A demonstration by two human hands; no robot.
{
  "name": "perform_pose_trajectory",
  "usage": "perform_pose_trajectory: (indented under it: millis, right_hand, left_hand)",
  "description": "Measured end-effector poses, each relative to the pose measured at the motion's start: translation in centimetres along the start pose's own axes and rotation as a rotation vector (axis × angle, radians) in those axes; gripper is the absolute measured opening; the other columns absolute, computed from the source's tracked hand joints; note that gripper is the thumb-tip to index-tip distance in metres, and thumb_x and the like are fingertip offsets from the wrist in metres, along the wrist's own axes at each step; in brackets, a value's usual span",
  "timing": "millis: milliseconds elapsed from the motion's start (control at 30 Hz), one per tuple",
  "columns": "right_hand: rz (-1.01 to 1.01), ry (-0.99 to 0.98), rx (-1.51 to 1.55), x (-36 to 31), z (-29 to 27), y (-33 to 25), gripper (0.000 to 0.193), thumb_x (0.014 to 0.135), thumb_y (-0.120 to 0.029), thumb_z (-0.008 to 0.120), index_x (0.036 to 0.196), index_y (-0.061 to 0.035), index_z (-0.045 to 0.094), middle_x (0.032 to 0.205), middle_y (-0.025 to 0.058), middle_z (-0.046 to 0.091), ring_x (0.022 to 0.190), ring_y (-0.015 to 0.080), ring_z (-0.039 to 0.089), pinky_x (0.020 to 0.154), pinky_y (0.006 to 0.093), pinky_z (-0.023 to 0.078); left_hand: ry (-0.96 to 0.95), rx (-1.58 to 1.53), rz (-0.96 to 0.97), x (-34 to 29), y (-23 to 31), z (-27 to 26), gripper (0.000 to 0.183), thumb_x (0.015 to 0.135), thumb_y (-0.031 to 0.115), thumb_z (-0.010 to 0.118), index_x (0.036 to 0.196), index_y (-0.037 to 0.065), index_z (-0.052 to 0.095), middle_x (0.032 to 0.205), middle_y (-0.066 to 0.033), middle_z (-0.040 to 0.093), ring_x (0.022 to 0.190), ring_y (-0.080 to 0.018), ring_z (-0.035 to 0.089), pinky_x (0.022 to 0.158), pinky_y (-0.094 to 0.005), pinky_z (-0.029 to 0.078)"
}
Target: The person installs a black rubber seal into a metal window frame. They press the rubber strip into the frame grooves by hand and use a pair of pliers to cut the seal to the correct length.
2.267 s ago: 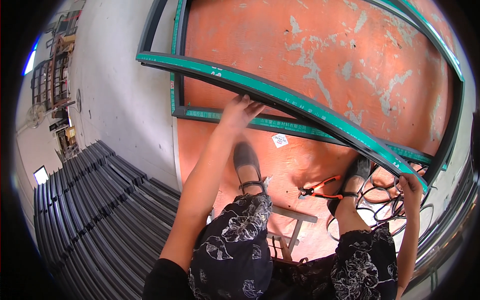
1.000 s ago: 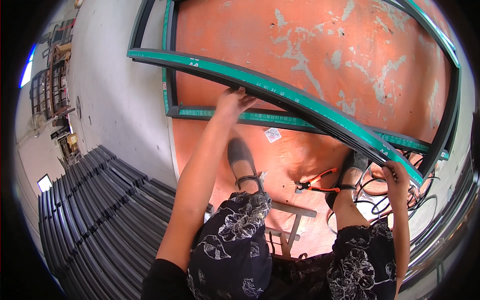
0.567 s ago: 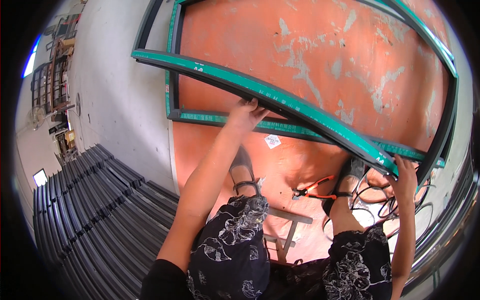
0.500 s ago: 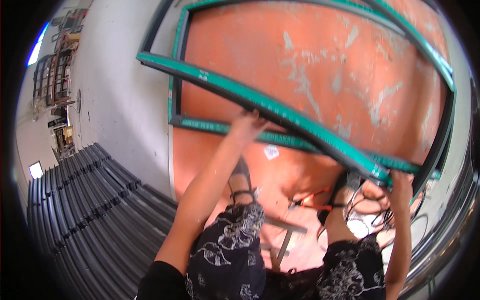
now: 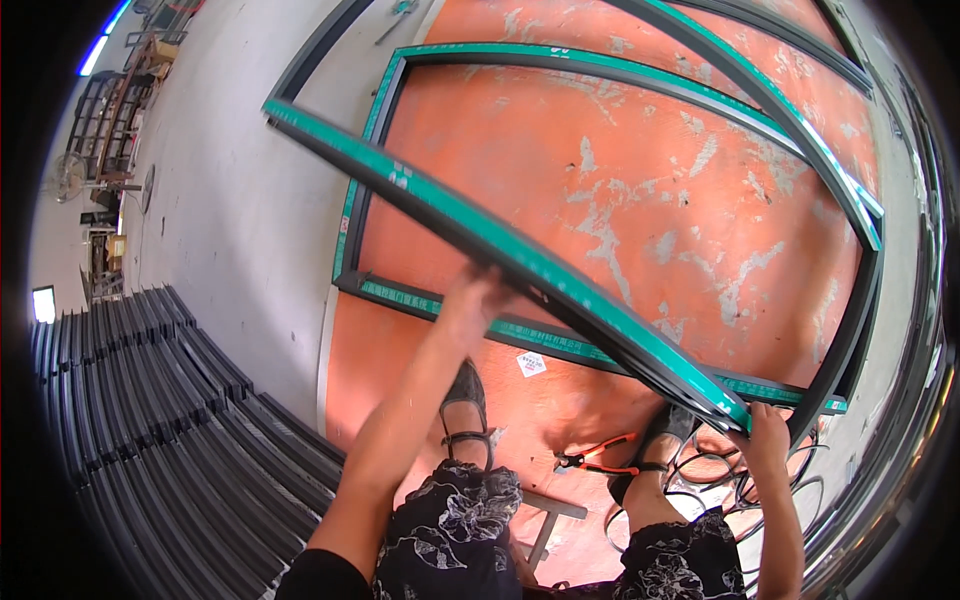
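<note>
Upper frame [image 5: 470, 215] now slants more steeply over the lower frame [image 5: 555, 341] than half a second ago, its near right end swung toward the person. The right hand [image 5: 766, 437] grasps that end, fingers closed on it; the left hand [image 5: 478, 300] is blurred against the near bar's underside, so whether its fingers grip cannot be told. Lowered carelessly, the right end might snag the black coils [image 5: 745, 489] by the right shoe [image 5: 676, 424]. Should the left support be loose, the bar could drop and scuff the lower frame. Nearest, a stool [image 5: 553, 506] sits between the legs; pliers [image 5: 570, 461] lie beyond it. Leftward, stacked dark profiles [image 5: 160, 420] restrict movement; a fan [image 5: 70, 178] stands far off.
</note>
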State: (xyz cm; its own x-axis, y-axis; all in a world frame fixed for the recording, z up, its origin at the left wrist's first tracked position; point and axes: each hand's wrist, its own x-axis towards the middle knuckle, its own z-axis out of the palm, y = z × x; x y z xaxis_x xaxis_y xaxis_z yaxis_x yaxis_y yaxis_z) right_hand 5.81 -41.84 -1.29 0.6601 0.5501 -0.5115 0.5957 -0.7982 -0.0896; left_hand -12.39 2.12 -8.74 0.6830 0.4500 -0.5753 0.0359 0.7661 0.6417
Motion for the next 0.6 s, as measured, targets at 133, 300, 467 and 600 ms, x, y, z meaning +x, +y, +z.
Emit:
perform_pose_trajectory:
  millis: [133, 300, 467, 600]
  right_hand:
    - [-0.023, 0.026, 0.065, 2.8, 0.0, -6.6, 0.048, 0.06, -0.023, 0.079, 0.094, -0.0029, 0.052, 0.087, 0.0159, 0.059, 0.08, 0.0355, 0.058, 0.068, 0.0431, 0.047]
    - [-0.084, 0.128, 0.065, 4.4, 0.0, -10.1, 0.055, 0.06, -0.02, 0.078, 0.106, -0.0048, 0.052, 0.094, 0.0133, 0.059, 0.083, 0.0322, 0.058, 0.069, 0.0405, 0.048]
    - [-0.369, 0.489, -0.045, 2.2, 1.8, -9.2, 0.039, 0.067, -0.005, 0.067, 0.105, -0.0042, 0.059, 0.099, 0.0099, 0.059, 0.084, 0.0274, 0.058, 0.07, 0.0365, 0.049]
    - [-0.439, 0.546, 0.008, 2.4, 1.5, -9.1, 0.027, 0.071, -0.003, 0.064, 0.098, -0.0028, 0.062, 0.089, 0.009, 0.061, 0.075, 0.0259, 0.059, 0.063, 0.0359, 0.047]
  left_hand:
    - [0.109, 0.057, 0.006, 5.8, 4.0, -2.5, 0.019, 0.093, 0.017, 0.049, 0.108, 0.005, 0.052, 0.097, -0.0065, 0.061, 0.091, -0.0205, 0.061, 0.082, -0.0364, 0.053]
    - [0.234, 0.02, -0.031, 9.3, 4.8, -3.2, 0.017, 0.095, 0.021, 0.046, 0.103, 0.007, 0.053, 0.097, -0.0064, 0.059, 0.091, -0.0212, 0.06, 0.084, -0.038, 0.052]
    - [0.204, -0.16, -0.057, 8.9, 4.2, -3.7, 0.022, 0.097, 0.026, 0.042, 0.104, 0.008, 0.052, 0.1, -0.0059, 0.058, 0.093, -0.0221, 0.059, 0.086, -0.0388, 0.051]
    - [0.296, -0.138, -0.016, 9.7, 4.3, -2.6, 0.026, 0.098, 0.029, 0.037, 0.106, 0.007, 0.051, 0.1, -0.0057, 0.057, 0.095, -0.0225, 0.058, 0.089, -0.04, 0.049]
